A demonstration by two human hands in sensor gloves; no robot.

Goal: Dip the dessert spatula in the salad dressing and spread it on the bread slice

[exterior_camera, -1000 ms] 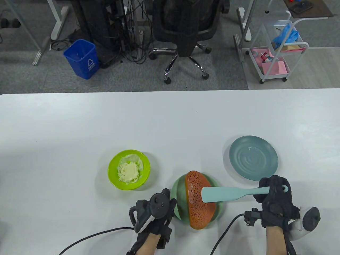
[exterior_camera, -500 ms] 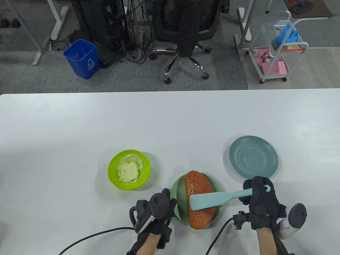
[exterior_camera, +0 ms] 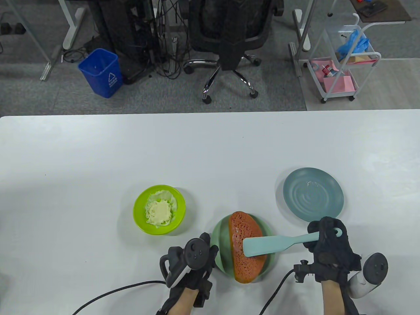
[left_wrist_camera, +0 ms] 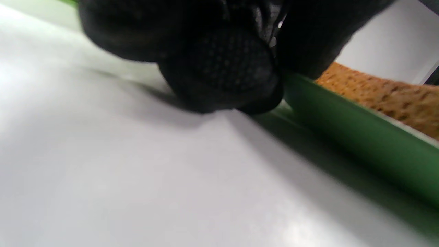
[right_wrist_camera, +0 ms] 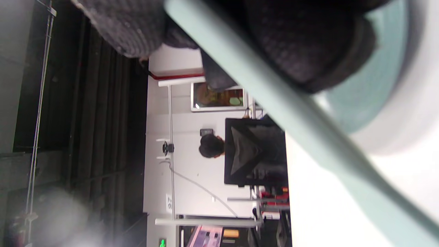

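One white table [exterior_camera: 98,157] carries three dishes: a blue plate [exterior_camera: 313,194] at the right, a green plate [exterior_camera: 219,241] near the middle, and a lime bowl [exterior_camera: 141,218] of pale dressing [exterior_camera: 159,212] to the left. One bread slice [exterior_camera: 244,259] lies on the green plate. One spatula [exterior_camera: 262,245] rests its blade flat on the bread, handle running right into the right hand [exterior_camera: 331,249], whose fingers are curled tight round the handle. The left hand [exterior_camera: 193,262] sits at the green plate's left rim; the wrist view shows fingertips [left_wrist_camera: 223,68] against that rim, but whether they grip it or only press I cannot tell.

The spreading step looks to be in hand. A faint smear shows on the bread's far part, so the next move probably calls for steady strokes along the slice, blade flat, the plate steadied.
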